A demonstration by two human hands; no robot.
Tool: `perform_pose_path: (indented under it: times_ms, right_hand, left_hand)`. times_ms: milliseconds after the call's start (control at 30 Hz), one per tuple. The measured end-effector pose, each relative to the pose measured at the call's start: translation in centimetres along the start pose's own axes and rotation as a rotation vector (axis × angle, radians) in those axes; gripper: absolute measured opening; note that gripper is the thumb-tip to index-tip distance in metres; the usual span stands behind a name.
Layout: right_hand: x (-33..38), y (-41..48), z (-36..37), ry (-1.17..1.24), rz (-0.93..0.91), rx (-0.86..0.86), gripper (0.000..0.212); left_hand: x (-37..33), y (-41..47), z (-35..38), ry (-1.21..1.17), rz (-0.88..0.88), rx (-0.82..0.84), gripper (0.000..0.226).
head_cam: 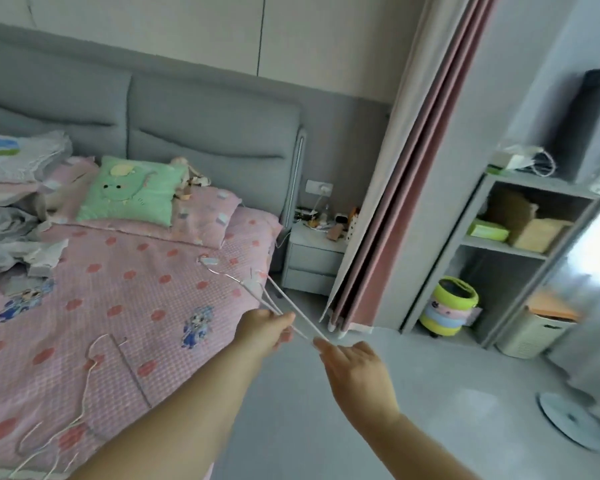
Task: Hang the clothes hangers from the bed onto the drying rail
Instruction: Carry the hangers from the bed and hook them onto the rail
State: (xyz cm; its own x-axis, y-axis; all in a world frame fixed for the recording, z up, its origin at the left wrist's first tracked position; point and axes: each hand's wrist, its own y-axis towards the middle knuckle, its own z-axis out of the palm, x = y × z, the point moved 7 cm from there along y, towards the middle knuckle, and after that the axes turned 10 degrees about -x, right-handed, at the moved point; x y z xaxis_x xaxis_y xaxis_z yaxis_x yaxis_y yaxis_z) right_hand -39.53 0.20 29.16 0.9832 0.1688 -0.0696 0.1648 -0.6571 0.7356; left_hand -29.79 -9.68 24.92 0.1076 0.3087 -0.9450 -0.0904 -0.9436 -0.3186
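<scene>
My left hand (264,329) is closed around thin white clothes hangers (282,299), lifted just off the right edge of the pink bed (125,292). Their hooks and clips trail back over the bedspread. My right hand (355,370) reaches in from the right, its fingertips touching the near ends of the hanger bars; whether it grips them is unclear. More white wire hangers (84,386) lie on the bedspread at the lower left. No drying rail is in view.
A green pillow (129,194) and crumpled bedding (11,216) lie at the head of the bed. A nightstand (312,258) stands beside it, then a pink curtain (395,188), a grey shelf unit (520,251), a yellow bin (449,306) and a fan base (572,422) on the grey floor.
</scene>
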Motion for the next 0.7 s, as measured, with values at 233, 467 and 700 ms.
perform_pose_path:
  times_ms: [233, 467, 700]
  right_hand:
    - [-12.2, -7.3, -11.0, -0.05, 0.027, 0.091, 0.034]
    - [-25.8, -14.0, -25.5, -0.205, 0.185, -0.06, 0.044]
    - [-39.5, -18.7, -39.3, -0.574, 0.391, -0.294, 0.039]
  left_hand:
    - [-5.9, -8.0, 17.9, 0.022, 0.122, 0.172, 0.024]
    - [-11.7, -18.8, 34.3, 0.036, 0.383, 0.348, 0.023]
    - [-15.5, -28.1, 48.4, 0.22, 0.676, 0.572, 0.032]
